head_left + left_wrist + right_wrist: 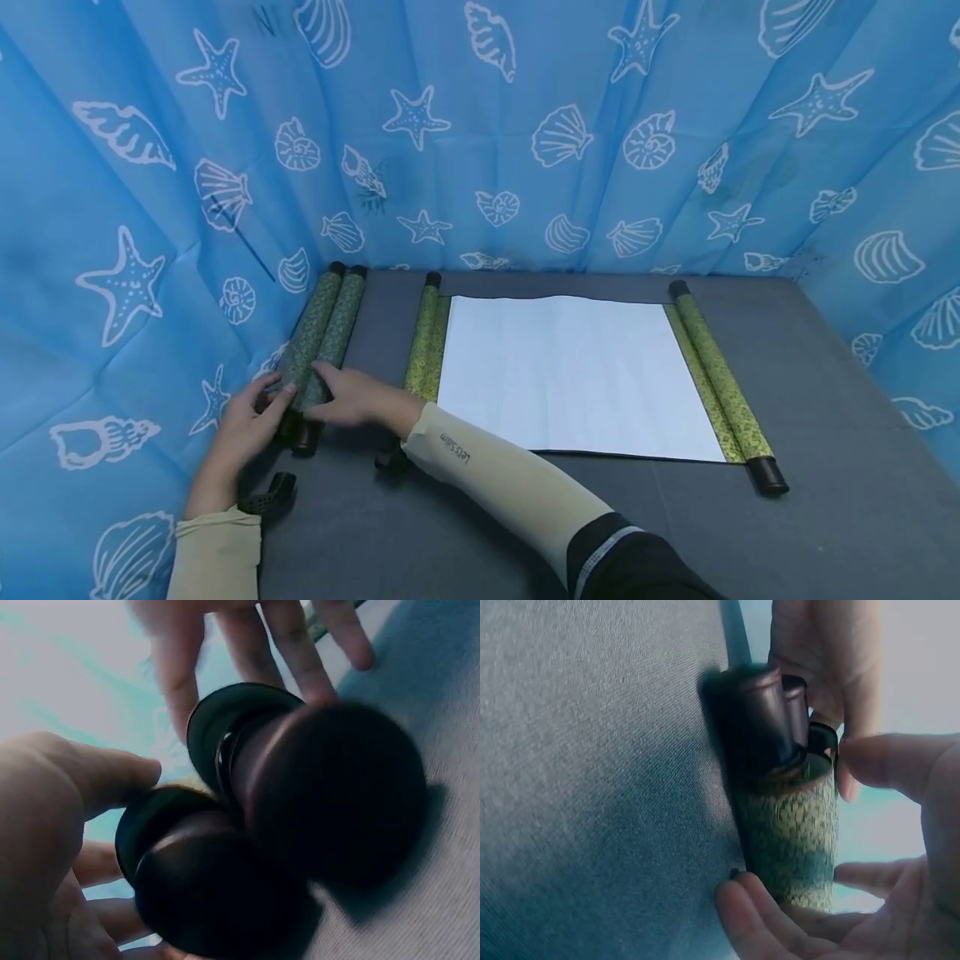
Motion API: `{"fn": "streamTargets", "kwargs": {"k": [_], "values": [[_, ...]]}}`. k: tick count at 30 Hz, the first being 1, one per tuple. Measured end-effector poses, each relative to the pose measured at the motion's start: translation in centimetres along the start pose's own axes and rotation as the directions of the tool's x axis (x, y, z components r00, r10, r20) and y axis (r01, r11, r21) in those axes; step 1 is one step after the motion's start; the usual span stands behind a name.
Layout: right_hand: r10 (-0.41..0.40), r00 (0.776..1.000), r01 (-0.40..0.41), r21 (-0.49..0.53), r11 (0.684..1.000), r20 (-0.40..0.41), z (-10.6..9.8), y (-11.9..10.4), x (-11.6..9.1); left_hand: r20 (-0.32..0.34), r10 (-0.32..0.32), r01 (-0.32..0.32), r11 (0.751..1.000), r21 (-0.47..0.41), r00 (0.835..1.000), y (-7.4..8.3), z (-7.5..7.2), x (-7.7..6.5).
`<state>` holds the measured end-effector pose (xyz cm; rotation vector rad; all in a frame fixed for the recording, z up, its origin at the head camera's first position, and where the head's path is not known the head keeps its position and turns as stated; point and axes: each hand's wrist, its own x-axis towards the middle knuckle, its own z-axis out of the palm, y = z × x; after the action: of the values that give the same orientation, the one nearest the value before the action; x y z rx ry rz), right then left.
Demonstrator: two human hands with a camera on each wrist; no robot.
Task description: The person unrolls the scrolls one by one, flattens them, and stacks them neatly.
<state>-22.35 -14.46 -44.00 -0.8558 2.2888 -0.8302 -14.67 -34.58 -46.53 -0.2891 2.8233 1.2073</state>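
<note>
A dark green patterned scroll point(330, 325), rolled up as two rolls side by side, lies at the left by the curtain. Its dark end knobs point(337, 795) point toward the person and fill the middle of the left wrist view. My left hand point(247, 421) holds the near end of the left-hand roll, thumb on one side and fingers round the other. From the right, my right hand point(360, 398) grips the other roll close to its knob. In the right wrist view the right fingers point(769, 922) curve beneath the patterned roll, and the thumb lies near the knobs.
A second scroll with a white sheet point(570, 375) lies spread on the grey table point(360, 533). Yellow-green rolls point(720, 375) bound it at both sides; the right forearm crosses its near left corner. A blue shell-print curtain point(480, 167) hangs behind and along the left.
</note>
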Motion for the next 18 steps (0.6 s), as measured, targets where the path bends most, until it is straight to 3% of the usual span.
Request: {"fn": "streamTargets", "kwargs": {"k": [7, 12, 18], "values": [[0.032, 0.996, -0.029, 0.035, 0.999, -0.080, 0.0, -0.1, -0.6, 0.069, -0.001, 0.003, 1.000, -0.026, 0.998, 0.6, 0.4, 0.4], [0.031, 0.994, -0.021, 0.100, 0.995, -0.103, -0.1, 0.4, -0.9, 0.076, -0.013, 0.018, 0.998, -0.057, 0.997, 1.0, 0.7, 0.4], [0.024, 0.993, -0.003, 0.183, 0.983, -0.113, -0.4, 1.4, -0.8, 0.097, -0.034, 0.049, 0.986, -0.160, 0.995, 1.8, 0.9, 0.2]]}}
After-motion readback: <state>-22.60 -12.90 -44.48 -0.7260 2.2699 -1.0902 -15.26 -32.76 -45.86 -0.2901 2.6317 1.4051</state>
